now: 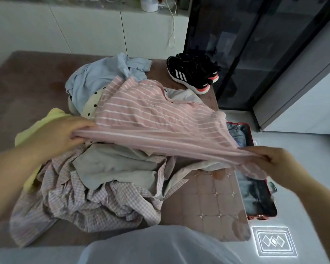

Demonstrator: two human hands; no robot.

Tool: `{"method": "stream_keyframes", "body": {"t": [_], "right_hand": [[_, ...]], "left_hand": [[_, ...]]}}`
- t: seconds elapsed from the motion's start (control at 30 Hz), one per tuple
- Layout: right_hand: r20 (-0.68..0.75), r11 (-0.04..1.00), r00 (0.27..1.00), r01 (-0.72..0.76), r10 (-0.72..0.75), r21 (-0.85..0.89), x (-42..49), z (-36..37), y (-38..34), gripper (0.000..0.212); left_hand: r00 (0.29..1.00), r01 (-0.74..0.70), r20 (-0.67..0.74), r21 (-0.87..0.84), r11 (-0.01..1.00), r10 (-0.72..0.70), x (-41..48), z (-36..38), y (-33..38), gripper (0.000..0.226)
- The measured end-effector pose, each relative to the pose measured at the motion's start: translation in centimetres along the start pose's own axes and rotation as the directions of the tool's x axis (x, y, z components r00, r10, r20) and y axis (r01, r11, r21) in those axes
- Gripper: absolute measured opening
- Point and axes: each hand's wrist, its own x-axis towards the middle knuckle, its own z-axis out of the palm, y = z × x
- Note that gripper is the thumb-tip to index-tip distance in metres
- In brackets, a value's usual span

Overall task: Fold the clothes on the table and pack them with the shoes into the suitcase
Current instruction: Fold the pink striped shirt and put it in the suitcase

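The folding step is in hand, on its first garment by the look of the heap. The left hand [65, 136] and right hand [271, 161] each pinch an end of one edge of the pink striped top [151, 115]. Each grip is closed on bunched cloth, and the edge is stretched taut above the pile in the middle of the tabletop [208, 197]. The rest of the top trails back over a light blue shirt [103, 75]. A checked shirt [84, 197] and a grey garment [112, 168] lie crumpled toward the near edge. The shoes [192, 73] sit at the far right corner. The suitcase [250, 134] lies open on the floor just off the right edge. Next, the top likely needs lifting free and laying flat on the bare near right corner, which looks cramped.
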Motion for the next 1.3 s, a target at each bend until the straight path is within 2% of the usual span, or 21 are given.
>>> {"method": "stream_keyframes", "body": {"t": [0.07, 0.13, 0.17, 0.23, 0.27, 0.33, 0.4, 0.47, 0.57, 0.6, 0.63, 0.7, 0.77, 0.8, 0.87, 0.9, 0.97, 1.03, 1.1, 1.2, 1.3], "right_hand": [[0.075, 0.996, 0.997, -0.022, 0.015, 0.087, -0.5, -2.8, -1.3, 0.069], [0.209, 0.992, 0.978, -0.046, 0.021, 0.114, -1.3, -3.8, -2.3, 0.065], [0.291, 0.993, 0.956, -0.058, 0.025, 0.105, -1.5, -3.7, -2.4, 0.057], [0.462, 0.999, 0.886, -0.045, 0.035, 0.011, -2.0, -2.0, -2.0, 0.042], [0.522, 0.998, 0.851, -0.035, 0.055, -0.049, -2.3, -0.5, -1.5, 0.033], [0.569, 0.991, 0.817, -0.017, 0.089, -0.130, -2.5, 3.2, 0.2, 0.017], [0.571, 0.986, 0.816, 0.010, 0.089, -0.168, -2.5, 6.8, 1.8, 0.018], [0.599, 0.982, 0.795, 0.029, 0.091, -0.188, -2.3, 9.3, 2.2, 0.018], [0.676, 0.991, 0.736, 0.055, 0.042, -0.121, -1.1, 10.0, 1.4, 0.009], [0.705, 0.993, 0.709, 0.066, 0.020, -0.095, -0.3, 9.6, 0.8, 0.007], [0.709, 0.996, 0.705, 0.055, 0.015, -0.075, 0.7, 9.0, 0.4, 0.011], [0.605, 0.998, 0.796, 0.017, 0.019, -0.053, 3.3, 7.4, -0.5, 0.018], [0.350, 0.999, 0.937, 0.039, -0.026, -0.031, 6.5, 5.8, -1.5, 0.018], [0.213, 0.999, 0.976, 0.037, -0.034, -0.011, 8.3, 5.1, -1.9, 0.018], [0.039, 0.999, 0.999, -0.032, 0.032, 0.003, 12.3, 4.4, -1.7, 0.022], [0.010, 0.996, 0.996, -0.087, 0.087, -0.025, 14.4, 4.4, -1.1, 0.024], [0.061, 0.975, 0.977, -0.198, 0.205, -0.105, 17.9, 5.1, 0.6, 0.034], [0.160, 0.948, 0.935, -0.306, 0.316, -0.084, 19.9, 6.0, 1.8, 0.048], [0.222, 0.942, 0.916, -0.328, 0.335, -0.070, 20.7, 6.9, 2.5, 0.056], [0.247, 0.941, 0.908, -0.324, 0.338, -0.097, 21.0, 7.6, 3.1, 0.053], [0.218, 0.952, 0.927, -0.297, 0.307, -0.076, 20.5, 7.2, 3.5, 0.038]], "left_hand": [[0.997, -0.081, 0.016, -0.015, 0.997, 0.081, 0.1, -2.7, 0.2, 0.059], [0.989, -0.112, 0.100, 0.011, 0.994, 0.110, -0.4, -4.2, -0.2, 0.079], [0.980, -0.122, 0.159, 0.022, 0.992, 0.117, -1.0, -4.3, -0.6, 0.077], [0.938, -0.112, 0.329, -0.007, 0.994, 0.108, -2.5, -2.7, -1.7, 0.054], [0.913, -0.081, 0.400, -0.015, 0.997, 0.080, -3.1, -1.3, -2.1, 0.052], [0.860, -0.033, 0.510, 0.038, 0.999, 0.009, -4.6, 1.7, -2.3, 0.066], [0.833, -0.052, 0.553, 0.050, 0.997, 0.016, -5.6, 4.2, -2.1, 0.073], [0.813, -0.053, 0.582, 0.059, 0.997, 0.009, -5.7, 5.3, -1.8, 0.063], [0.709, -0.033, 0.704, 0.076, 0.997, -0.030, -4.4, 4.2, -0.4, 0.042], [0.692, 0.005, 0.721, 0.026, 1.000, -0.022, -3.6, 3.3, 0.3, 0.037], [0.704, 0.059, 0.710, -0.040, 0.997, -0.013, -2.5, 2.3, 1.0, 0.033], [0.801, 0.149, 0.598, -0.147, 0.978, -0.032, 0.5, 0.4, 2.2, 0.027], [0.920, 0.105, 0.391, -0.173, 0.979, -0.029, 4.3, -0.7, 3.1, 0.029], [0.953, 0.089, 0.300, -0.175, 0.981, -0.033, 6.1, -0.8, 3.3, 0.028], [0.981, 0.103, 0.178, -0.170, 0.980, -0.072, 10.1, -0.2, 3.7, 0.029], [0.984, 0.112, 0.152, -0.150, 0.982, -0.089, 12.1, 0.3, 4.0, 0.035], [0.983, 0.125, 0.148, -0.107, 0.986, -0.108, 15.6, 1.8, 4.3, 0.047], [0.973, 0.177, 0.166, -0.086, 0.981, -0.161, 18.5, 3.6, 4.2, 0.052], [0.940, 0.282, 0.218, -0.071, 0.957, -0.262, 20.6, 5.2, 3.6, 0.055], [0.888, 0.375, 0.320, -0.091, 0.923, -0.330, 22.3, 6.8, 3.0, 0.053], [0.918, 0.371, 0.224, -0.191, 0.909, -0.327, 22.8, 6.8, 3.0, 0.031]]}}
